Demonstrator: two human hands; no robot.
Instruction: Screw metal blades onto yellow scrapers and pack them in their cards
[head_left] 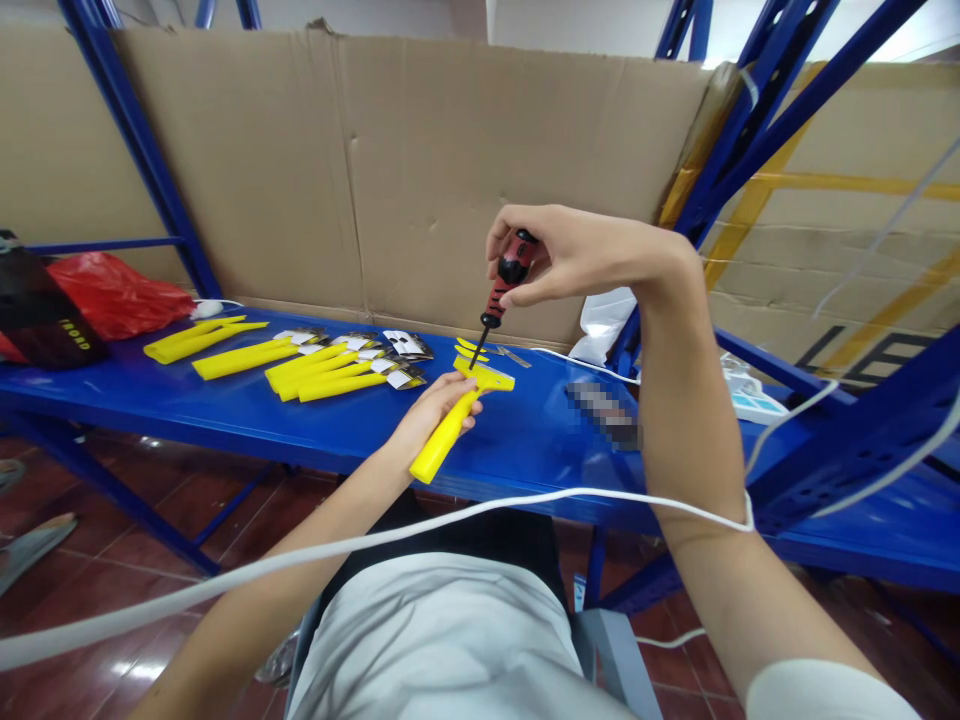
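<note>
My left hand [437,408] is closed around the neck of a yellow scraper [448,437], its handle slanting down towards me and its wide head facing away. Above it, my right hand [544,250] grips the red and black handle of a screwdriver [496,296]. The thin shaft points down, and its tip meets the left part of the scraper's head; the screw itself is too small to make out. Just behind the head lie small yellow pieces [471,349] and a thin metal blade [515,357] on the blue tabletop.
Several yellow scrapers [322,372] with white-labelled heads lie to the left on the blue table [360,425]. A red plastic bag [116,295] and dark box stand at far left. A white cable [450,510] crosses before me. Cardboard [450,180] walls the back.
</note>
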